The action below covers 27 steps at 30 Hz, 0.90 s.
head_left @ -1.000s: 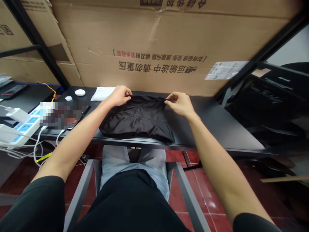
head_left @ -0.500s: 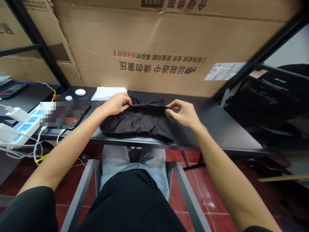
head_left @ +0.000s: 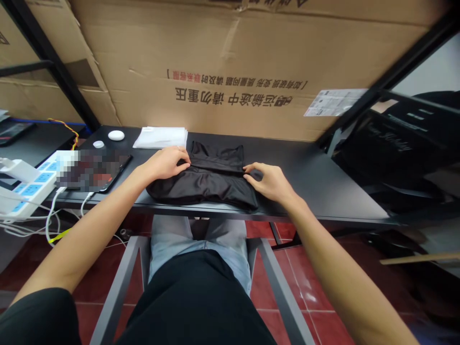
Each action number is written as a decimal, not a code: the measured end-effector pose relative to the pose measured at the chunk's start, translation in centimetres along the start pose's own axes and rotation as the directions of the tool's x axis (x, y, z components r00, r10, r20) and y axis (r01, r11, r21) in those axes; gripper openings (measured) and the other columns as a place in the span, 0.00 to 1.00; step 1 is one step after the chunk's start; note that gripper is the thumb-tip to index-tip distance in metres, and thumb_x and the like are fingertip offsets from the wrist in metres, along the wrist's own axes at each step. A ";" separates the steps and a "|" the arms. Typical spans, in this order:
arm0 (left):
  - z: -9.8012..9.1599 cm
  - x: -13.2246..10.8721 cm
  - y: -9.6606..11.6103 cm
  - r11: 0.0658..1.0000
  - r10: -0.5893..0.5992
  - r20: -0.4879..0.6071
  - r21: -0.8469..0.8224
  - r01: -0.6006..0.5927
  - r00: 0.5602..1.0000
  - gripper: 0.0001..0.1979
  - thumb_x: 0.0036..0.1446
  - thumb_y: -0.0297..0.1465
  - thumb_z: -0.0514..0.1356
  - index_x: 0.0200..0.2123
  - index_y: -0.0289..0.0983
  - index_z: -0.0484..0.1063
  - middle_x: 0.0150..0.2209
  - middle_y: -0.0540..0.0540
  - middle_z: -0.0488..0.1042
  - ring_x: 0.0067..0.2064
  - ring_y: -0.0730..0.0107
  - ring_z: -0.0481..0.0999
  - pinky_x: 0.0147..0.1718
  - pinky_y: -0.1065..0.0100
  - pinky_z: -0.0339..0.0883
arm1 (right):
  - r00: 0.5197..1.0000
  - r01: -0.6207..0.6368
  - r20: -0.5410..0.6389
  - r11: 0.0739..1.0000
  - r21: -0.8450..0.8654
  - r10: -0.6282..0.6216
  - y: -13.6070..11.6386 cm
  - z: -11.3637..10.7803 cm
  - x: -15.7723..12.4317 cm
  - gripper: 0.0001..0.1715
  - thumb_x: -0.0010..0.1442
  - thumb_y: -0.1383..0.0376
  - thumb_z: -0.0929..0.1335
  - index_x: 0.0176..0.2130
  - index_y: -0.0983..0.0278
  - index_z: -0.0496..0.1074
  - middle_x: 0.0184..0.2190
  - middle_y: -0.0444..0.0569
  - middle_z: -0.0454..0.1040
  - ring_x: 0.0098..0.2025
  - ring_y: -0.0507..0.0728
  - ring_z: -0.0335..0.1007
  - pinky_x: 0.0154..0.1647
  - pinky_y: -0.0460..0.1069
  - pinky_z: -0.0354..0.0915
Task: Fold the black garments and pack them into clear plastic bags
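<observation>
Pressing folded black satin garment flat near worktop front edge: left hand open, palm down on fold; right hand loose, fingertips on fabric, not gripping.

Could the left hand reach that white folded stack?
Probably yes: the left hand rests on the black garment just in front of the white folded stack, and no object shows between them.

A pixelated patch hides most of the phone, leaving its screen unreadable.
</observation>
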<state>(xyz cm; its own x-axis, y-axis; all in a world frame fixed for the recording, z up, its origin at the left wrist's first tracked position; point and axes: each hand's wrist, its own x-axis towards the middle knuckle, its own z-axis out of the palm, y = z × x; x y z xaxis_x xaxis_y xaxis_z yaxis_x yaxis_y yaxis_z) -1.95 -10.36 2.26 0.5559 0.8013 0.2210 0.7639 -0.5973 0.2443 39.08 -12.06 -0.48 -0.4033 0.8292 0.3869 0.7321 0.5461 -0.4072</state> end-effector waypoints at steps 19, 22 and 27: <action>-1.5 -11.7 2.4 0.993 0.083 0.057 -0.092 -0.077 0.995 0.30 0.68 0.44 0.71 0.72 0.56 0.77 0.77 0.46 0.73 0.76 0.48 0.73 0.78 0.46 0.68 | 0.930 0.315 0.157 0.940 0.131 -0.333 -3.2 -3.5 -6.6 0.33 0.63 0.55 0.83 0.65 0.47 0.83 0.68 0.51 0.83 0.69 0.72 0.82 0.72 0.70 0.79; -1.4 -12.3 1.5 0.990 0.072 0.069 -0.126 -0.063 0.995 0.21 0.70 0.42 0.68 0.64 0.56 0.83 0.75 0.49 0.76 0.75 0.51 0.75 0.77 0.47 0.70 | 0.936 0.317 0.121 0.942 0.110 -0.330 -3.4 -3.2 -7.3 0.22 0.69 0.58 0.79 0.61 0.46 0.84 0.64 0.49 0.86 0.64 0.70 0.86 0.67 0.68 0.83; -1.7 -12.3 1.2 0.988 0.074 0.058 -0.140 -0.065 0.996 0.14 0.72 0.41 0.64 0.56 0.52 0.86 0.72 0.49 0.79 0.73 0.54 0.78 0.76 0.50 0.71 | 0.948 0.300 0.084 0.949 0.096 -0.308 -3.9 -3.3 -7.2 0.10 0.75 0.62 0.73 0.50 0.47 0.85 0.50 0.45 0.91 0.52 0.66 0.90 0.61 0.65 0.84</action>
<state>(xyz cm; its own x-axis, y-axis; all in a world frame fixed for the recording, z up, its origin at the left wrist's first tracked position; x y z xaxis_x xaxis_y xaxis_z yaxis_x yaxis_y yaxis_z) -8.39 -20.97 1.49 0.6286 0.7558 0.1836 0.6729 -0.6468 0.3590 40.90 -20.54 1.09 -0.6536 0.6278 0.4228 0.5215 0.7784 -0.3496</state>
